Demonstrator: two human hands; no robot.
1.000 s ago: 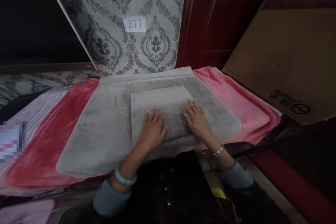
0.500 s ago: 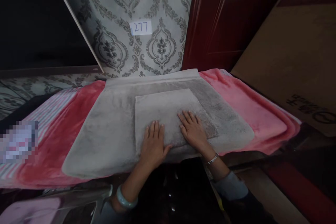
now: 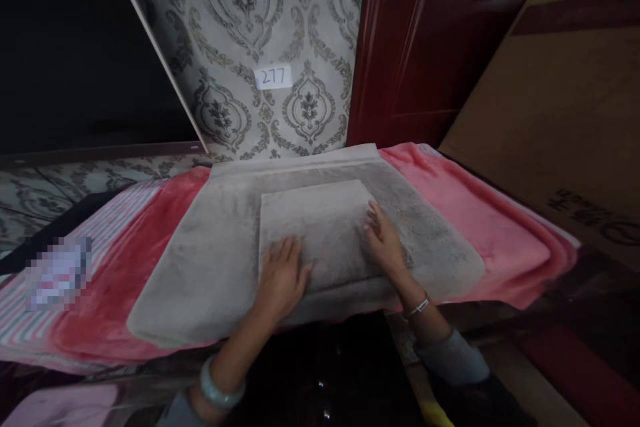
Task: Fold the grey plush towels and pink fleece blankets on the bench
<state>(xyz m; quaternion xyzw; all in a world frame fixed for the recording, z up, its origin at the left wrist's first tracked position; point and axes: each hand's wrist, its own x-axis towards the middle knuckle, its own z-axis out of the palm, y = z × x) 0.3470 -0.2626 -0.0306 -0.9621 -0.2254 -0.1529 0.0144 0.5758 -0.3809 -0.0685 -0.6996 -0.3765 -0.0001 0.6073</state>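
A folded grey plush towel (image 3: 325, 230) lies on a larger grey plush cloth (image 3: 195, 260). My left hand (image 3: 281, 273) rests on the towel's near left part, fingers stretched out and thumb apart. At the towel's right edge is my right hand (image 3: 385, 240), turned on its side with its fingers somewhat bent and apart. It holds nothing that I can see; whether its fingertips touch the towel I cannot tell.
Beneath the grey cloth spreads a pink and red blanket (image 3: 500, 233) with a striped part (image 3: 100, 220) at left. A dark screen (image 3: 90, 53) stands behind on the left. A cardboard box (image 3: 560, 100) leans at right by the dark red door (image 3: 410, 47).
My right hand has lifted from lying flat on the towel and moved to its right edge, turning sideways. My left hand has slid slightly left. The camera view has tilted up a little.
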